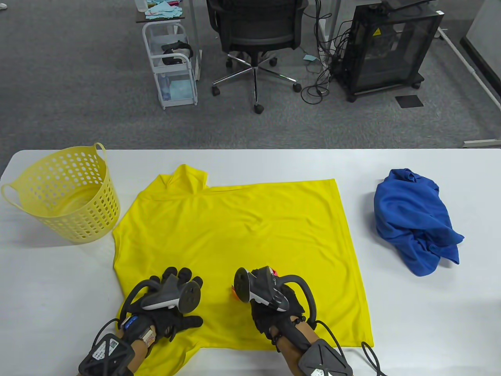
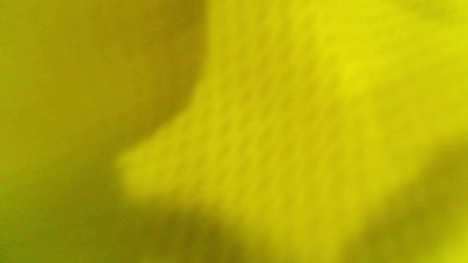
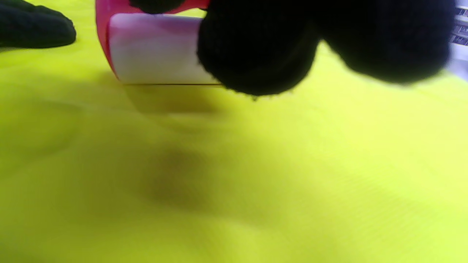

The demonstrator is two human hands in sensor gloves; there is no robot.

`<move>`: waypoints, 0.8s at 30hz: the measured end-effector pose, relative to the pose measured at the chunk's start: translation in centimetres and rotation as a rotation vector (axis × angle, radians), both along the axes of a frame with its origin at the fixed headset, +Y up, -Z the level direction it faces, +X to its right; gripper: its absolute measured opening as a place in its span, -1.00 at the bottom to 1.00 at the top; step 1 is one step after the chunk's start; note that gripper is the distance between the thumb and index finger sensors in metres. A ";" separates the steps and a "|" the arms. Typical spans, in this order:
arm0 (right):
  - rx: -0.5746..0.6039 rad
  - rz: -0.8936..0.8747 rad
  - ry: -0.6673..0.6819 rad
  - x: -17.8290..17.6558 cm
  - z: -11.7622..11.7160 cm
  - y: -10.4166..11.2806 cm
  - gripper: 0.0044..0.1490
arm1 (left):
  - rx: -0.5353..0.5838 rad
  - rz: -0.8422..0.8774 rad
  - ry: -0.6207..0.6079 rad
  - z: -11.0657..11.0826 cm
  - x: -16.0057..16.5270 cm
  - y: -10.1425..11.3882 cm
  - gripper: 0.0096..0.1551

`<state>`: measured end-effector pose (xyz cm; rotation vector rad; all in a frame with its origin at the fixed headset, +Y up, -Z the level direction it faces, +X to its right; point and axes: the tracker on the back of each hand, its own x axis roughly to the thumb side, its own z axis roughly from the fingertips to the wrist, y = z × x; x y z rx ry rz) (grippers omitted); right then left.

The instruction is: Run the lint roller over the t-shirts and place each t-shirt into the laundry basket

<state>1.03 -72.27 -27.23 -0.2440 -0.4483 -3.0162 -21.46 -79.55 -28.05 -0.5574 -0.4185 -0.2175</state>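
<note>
Right hand point(image 1: 274, 309) grips the pink-framed white lint roller point(image 3: 157, 51); flat left hand point(image 1: 172, 301), at nine o'clock, pins the yellow t-shirt point(image 1: 242, 227), which could bunch if pressure slips.

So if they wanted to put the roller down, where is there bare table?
Bare table lies between the yellow t-shirt and the blue t-shirt, and below the laundry basket at the left. The near middle is crowded: left hand, right hand gripping the lint roller.

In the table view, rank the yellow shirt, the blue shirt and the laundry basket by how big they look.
1. yellow shirt, spread flat, clearly largest.
2. laundry basket and blue shirt, crumpled: they look about alike, so I won't rank them.
</note>
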 end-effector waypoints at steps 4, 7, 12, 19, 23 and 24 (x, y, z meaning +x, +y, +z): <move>0.082 -0.164 -0.025 1.5 -0.5 -0.1 -0.21 | 0.004 0.065 0.035 -0.1 -0.4 0.2 0.18; 0.183 -0.366 -0.072 2.7 -1.0 0.2 -0.17 | 0.306 0.284 0.066 0.2 -0.2 3.1 0.15; 0.136 -0.971 -0.111 3.1 -1.2 -0.1 -0.16 | 0.505 0.685 0.038 2.9 1.8 8.6 -0.07; -0.005 -1.285 0.054 -1.4 1.5 0.0 -0.14 | 0.172 0.957 0.072 4.5 3.5 8.3 0.15; -0.322 -1.527 0.089 -1.8 1.4 -1.3 -0.19 | 0.152 1.010 0.142 3.7 2.1 8.2 0.28; -0.391 -1.563 0.088 -1.8 1.4 -1.6 -0.19 | 0.170 1.020 0.151 3.3 1.6 8.1 0.26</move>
